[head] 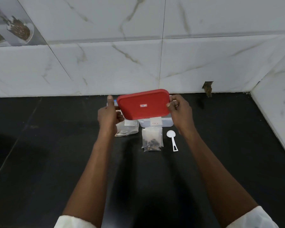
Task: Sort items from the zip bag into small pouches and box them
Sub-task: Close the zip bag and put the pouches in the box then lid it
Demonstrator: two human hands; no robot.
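I hold a red rectangular lid [143, 104] in the air with both hands, tilted toward me. My left hand [108, 115] grips its left edge and my right hand [179, 111] grips its right edge. Under the lid stands a clear plastic box [166, 123], mostly hidden. A clear zip bag [128, 129] with dark bits lies left of the box, partly behind my left wrist. A stack of small clear pouches [152, 139] holding dark pieces lies in front of the box.
A white plastic spoon [172, 139] lies right of the pouches on the black counter [56, 145]. White marbled wall tiles rise behind and at the right. A small hole [208, 88] shows low in the back wall.
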